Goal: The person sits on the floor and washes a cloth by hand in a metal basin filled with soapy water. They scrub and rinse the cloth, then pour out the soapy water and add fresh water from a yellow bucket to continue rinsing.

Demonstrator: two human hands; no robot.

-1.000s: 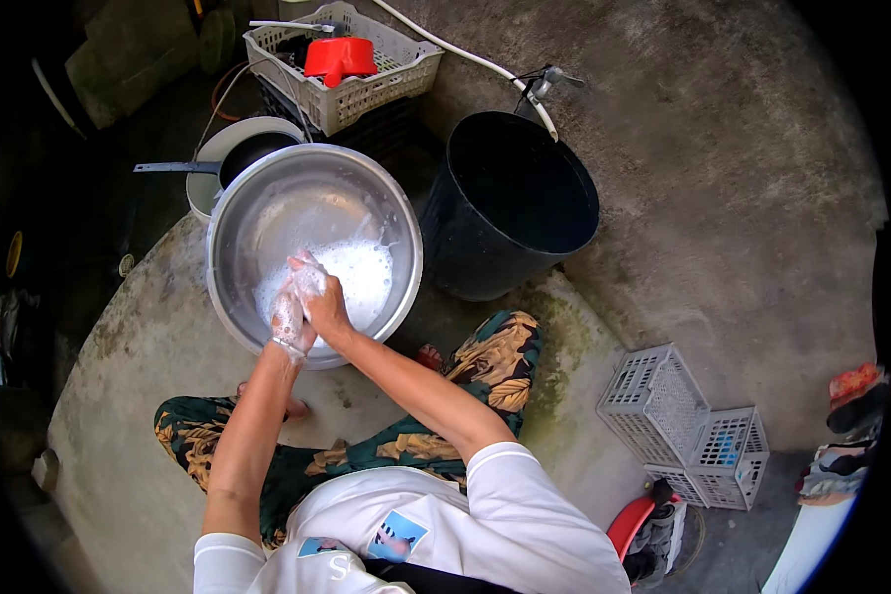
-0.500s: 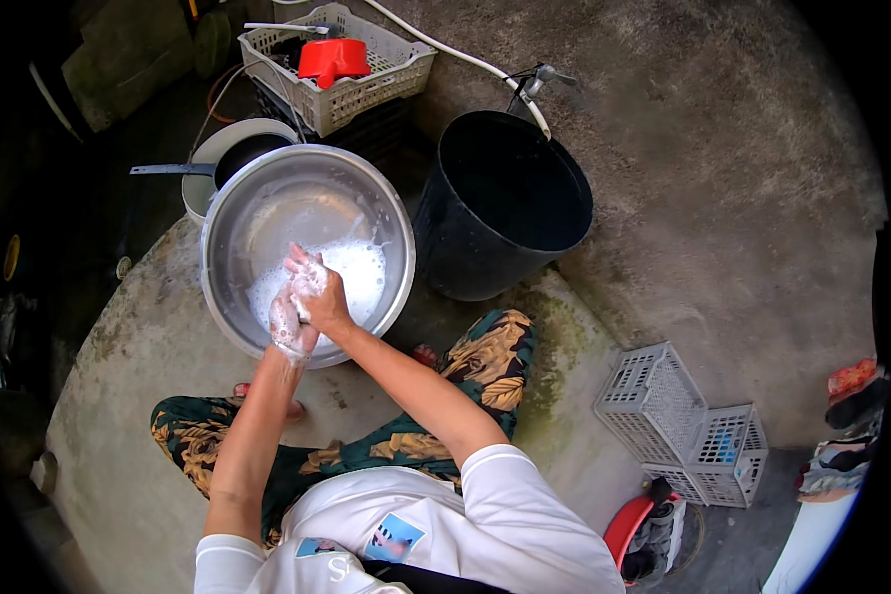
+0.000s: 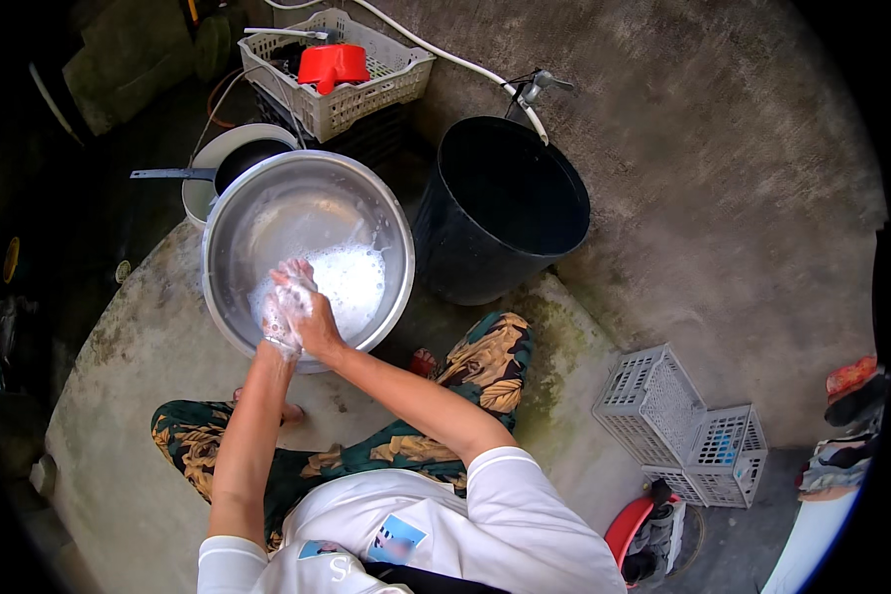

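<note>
Foam [image 3: 354, 282] lies in the basin [image 3: 358, 198], a dipper [image 3: 335, 63] in the pale crate [image 3: 384, 97].

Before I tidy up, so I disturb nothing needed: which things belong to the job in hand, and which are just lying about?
In use:
- left hand, right hand: soapy, touching
- metal basin, white suds inside

Apparently lying about:
- black bucket beside the basin
- red dipper in the pale plastic crate
- dark long-handled pan, white bucket
- grey plastic crates

round silver basin [image 3: 287, 210], mouth up, white suds [image 3: 354, 282] inside
</note>
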